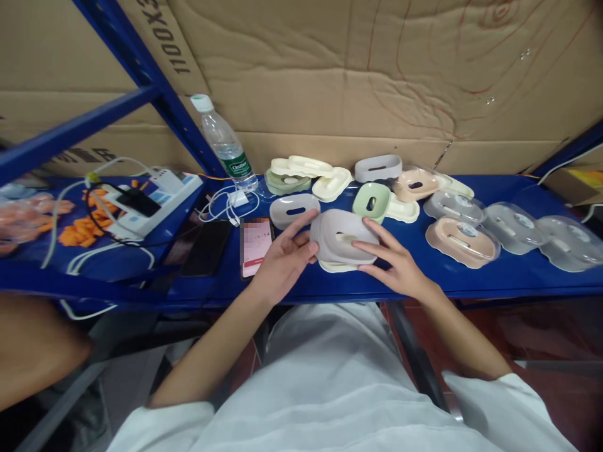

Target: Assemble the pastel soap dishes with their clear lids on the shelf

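A grey oval soap dish [336, 232] with a slot in its middle is between my two hands over the front of the blue shelf. My left hand [291, 254] grips its left end, thumb in front and index finger stretched along the far side. On the right end, my right hand [396, 260] holds the rim with its fingers spread over it. A cream piece [336, 267] shows under the dish; whether it touches the dish I cannot tell. Just behind lie another grey dish [277, 216] and a green dish [365, 201].
Cream trays [332, 183], a peach dish [414, 182] and a grey dish [377, 177] lie at the back. Clear-lidded dishes [464, 245] stand right. Left are a lit phone [249, 251], a dark phone [206, 250], a water bottle [226, 144] and a power strip [160, 210].
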Action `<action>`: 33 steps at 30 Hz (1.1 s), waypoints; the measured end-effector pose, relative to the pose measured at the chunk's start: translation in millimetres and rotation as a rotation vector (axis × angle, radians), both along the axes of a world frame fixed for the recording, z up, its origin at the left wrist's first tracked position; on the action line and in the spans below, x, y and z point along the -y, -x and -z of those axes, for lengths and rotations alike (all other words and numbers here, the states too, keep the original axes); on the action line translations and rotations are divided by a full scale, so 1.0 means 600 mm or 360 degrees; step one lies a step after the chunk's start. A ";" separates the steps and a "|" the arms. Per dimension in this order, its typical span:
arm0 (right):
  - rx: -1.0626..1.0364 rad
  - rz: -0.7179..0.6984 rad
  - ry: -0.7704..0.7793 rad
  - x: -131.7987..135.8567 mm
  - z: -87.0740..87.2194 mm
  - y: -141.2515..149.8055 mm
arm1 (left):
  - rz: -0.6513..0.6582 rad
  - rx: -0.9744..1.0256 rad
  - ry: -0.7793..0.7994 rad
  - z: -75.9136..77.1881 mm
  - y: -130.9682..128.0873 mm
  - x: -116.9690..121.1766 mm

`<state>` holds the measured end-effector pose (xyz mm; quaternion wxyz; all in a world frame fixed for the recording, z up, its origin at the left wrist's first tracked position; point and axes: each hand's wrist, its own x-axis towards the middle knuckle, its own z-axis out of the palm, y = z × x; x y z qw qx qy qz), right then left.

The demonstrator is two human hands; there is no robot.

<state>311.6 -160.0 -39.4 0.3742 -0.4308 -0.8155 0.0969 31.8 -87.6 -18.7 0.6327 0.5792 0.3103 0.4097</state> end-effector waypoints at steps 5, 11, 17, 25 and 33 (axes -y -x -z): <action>0.0064 0.0056 0.0178 -0.002 0.005 -0.025 | -0.0309 -0.0824 -0.0938 0.039 0.006 0.012; 0.0170 0.0005 0.0324 -0.013 0.024 -0.028 | -0.0139 -0.1251 -0.1444 0.067 -0.009 0.027; 0.0314 -0.0029 0.0177 -0.008 0.030 -0.021 | -0.0207 -0.1282 -0.1705 0.075 0.004 0.040; 0.0262 -0.0180 0.0128 -0.013 0.028 -0.016 | -0.0289 -0.1401 -0.2055 0.069 0.022 0.059; 0.0462 -0.0134 0.0037 -0.011 0.014 -0.020 | -0.0270 -0.1473 -0.1958 0.081 0.022 0.066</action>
